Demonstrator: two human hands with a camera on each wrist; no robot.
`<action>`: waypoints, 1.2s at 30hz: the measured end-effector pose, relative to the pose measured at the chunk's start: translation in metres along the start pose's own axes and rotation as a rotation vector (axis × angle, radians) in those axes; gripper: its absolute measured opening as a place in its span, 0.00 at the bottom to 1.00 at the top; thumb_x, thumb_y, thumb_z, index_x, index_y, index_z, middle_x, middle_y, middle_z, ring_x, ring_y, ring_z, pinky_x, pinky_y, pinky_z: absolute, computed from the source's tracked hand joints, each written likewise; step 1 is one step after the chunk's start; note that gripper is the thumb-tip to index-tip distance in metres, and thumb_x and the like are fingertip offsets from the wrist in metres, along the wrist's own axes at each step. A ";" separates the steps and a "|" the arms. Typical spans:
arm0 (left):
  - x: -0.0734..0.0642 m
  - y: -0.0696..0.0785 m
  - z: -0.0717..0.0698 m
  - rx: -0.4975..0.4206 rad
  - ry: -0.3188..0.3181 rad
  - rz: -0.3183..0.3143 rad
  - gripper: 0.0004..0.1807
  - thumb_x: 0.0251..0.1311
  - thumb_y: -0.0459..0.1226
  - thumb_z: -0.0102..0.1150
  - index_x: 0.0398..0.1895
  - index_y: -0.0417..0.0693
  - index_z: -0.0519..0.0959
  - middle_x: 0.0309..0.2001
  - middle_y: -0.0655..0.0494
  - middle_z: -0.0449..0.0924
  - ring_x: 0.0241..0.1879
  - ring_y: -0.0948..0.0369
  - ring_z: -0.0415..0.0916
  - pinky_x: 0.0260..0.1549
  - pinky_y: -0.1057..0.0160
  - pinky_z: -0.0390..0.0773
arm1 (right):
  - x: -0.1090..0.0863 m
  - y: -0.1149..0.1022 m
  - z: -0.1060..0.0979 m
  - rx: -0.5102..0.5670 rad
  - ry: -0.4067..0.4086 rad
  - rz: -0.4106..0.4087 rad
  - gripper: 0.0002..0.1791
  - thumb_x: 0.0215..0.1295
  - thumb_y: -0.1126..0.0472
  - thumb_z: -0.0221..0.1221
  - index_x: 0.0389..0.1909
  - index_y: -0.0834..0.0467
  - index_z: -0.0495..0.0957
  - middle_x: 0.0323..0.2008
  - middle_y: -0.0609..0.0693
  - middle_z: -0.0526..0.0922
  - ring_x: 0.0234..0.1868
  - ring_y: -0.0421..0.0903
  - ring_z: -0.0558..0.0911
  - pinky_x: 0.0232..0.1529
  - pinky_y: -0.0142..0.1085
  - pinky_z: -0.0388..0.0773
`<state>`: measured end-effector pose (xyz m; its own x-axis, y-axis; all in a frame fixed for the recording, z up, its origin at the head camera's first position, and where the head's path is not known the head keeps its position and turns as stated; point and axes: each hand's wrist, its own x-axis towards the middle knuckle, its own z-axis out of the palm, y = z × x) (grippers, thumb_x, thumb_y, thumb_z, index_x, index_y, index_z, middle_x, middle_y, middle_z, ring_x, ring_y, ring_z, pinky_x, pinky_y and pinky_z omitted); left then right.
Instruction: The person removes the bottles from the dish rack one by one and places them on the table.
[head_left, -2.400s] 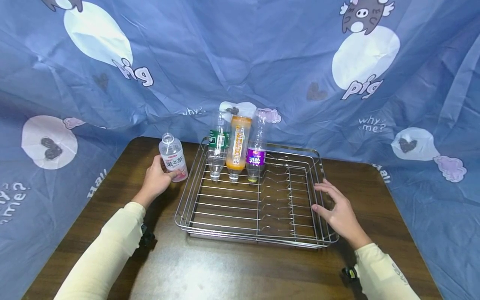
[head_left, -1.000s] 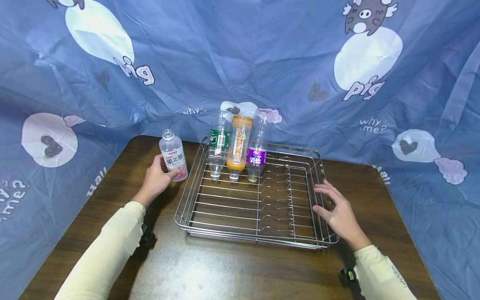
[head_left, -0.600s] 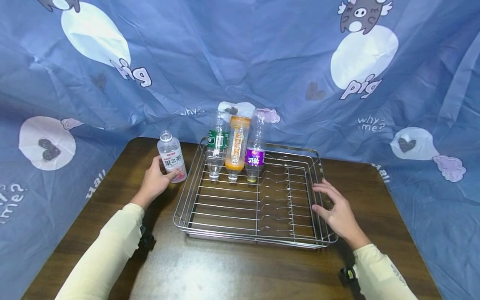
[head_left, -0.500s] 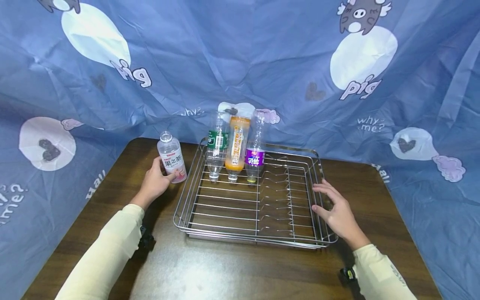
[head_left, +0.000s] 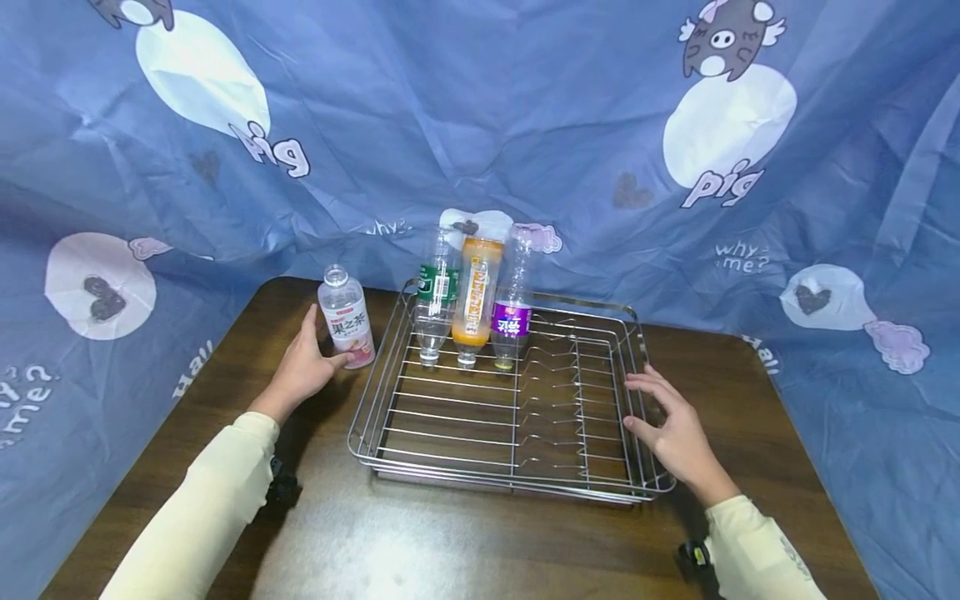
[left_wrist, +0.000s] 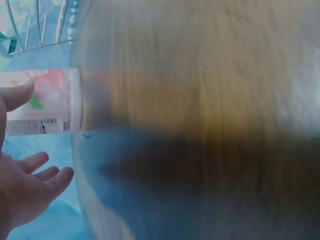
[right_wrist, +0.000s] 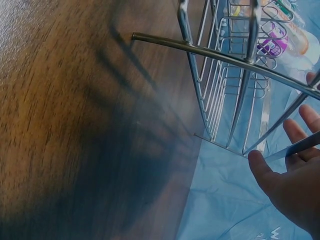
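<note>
An uncapped clear bottle (head_left: 347, 321) with a white and pink label stands upright on the table, left of the wire dish rack (head_left: 450, 408). My left hand (head_left: 303, 367) is beside it, fingers spread and apart from its side; the thumb overlaps the label's lower part in the left wrist view. At the rack's right side my right hand (head_left: 678, 437) rests at the rim, fingers and thumb relaxed on either side of it. Upside down in the rack's back left stand a green-label bottle (head_left: 437, 287), an orange-label bottle (head_left: 476, 292) and a purple-label bottle (head_left: 512, 319).
The brown wooden table (head_left: 465, 550) carries the rack, whose right half has wavy wire dividers (head_left: 551, 400). A blue curtain (head_left: 480, 125) with pig prints hangs right behind the table and along both sides.
My left hand has let go of the pink-label bottle, its fingers opening and drawing slightly left. The bottle stays where it was. My right hand and the rack have hardly moved.
</note>
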<state>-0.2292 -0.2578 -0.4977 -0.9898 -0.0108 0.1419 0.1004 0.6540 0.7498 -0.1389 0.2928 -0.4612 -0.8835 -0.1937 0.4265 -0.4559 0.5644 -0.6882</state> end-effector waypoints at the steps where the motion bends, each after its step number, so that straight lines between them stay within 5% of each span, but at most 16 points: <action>1: 0.000 0.001 -0.002 0.005 -0.006 -0.006 0.60 0.58 0.35 0.72 0.79 0.32 0.35 0.69 0.23 0.60 0.70 0.33 0.58 0.69 0.37 0.56 | 0.000 0.000 0.000 0.002 0.003 0.000 0.28 0.48 0.78 0.71 0.54 0.67 0.79 0.60 0.64 0.78 0.72 0.66 0.63 0.69 0.22 0.53; 12: 0.000 0.010 -0.028 0.041 -0.004 -0.014 0.65 0.56 0.41 0.74 0.80 0.39 0.31 0.72 0.23 0.52 0.72 0.32 0.52 0.68 0.33 0.56 | 0.001 -0.032 -0.002 -0.013 0.015 -0.007 0.27 0.45 0.84 0.67 0.51 0.76 0.77 0.56 0.72 0.77 0.68 0.74 0.63 0.67 0.19 0.53; 22: -0.006 0.025 -0.045 0.067 -0.035 0.001 0.66 0.57 0.41 0.73 0.81 0.44 0.29 0.73 0.24 0.51 0.72 0.31 0.49 0.67 0.30 0.54 | -0.001 0.000 0.000 -0.030 -0.007 0.015 0.29 0.48 0.78 0.71 0.55 0.67 0.79 0.60 0.63 0.78 0.72 0.65 0.62 0.65 0.19 0.55; 36: -0.001 0.034 -0.045 0.082 -0.033 0.017 0.65 0.57 0.41 0.73 0.82 0.47 0.30 0.73 0.26 0.53 0.71 0.30 0.51 0.66 0.30 0.56 | -0.001 0.001 0.000 -0.045 -0.008 -0.001 0.28 0.49 0.76 0.70 0.54 0.66 0.79 0.60 0.62 0.78 0.72 0.66 0.62 0.68 0.22 0.53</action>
<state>-0.2200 -0.2693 -0.4434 -0.9909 0.0251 0.1323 0.1104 0.7134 0.6920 -0.1390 0.2939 -0.4620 -0.8840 -0.2009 0.4221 -0.4517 0.5995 -0.6607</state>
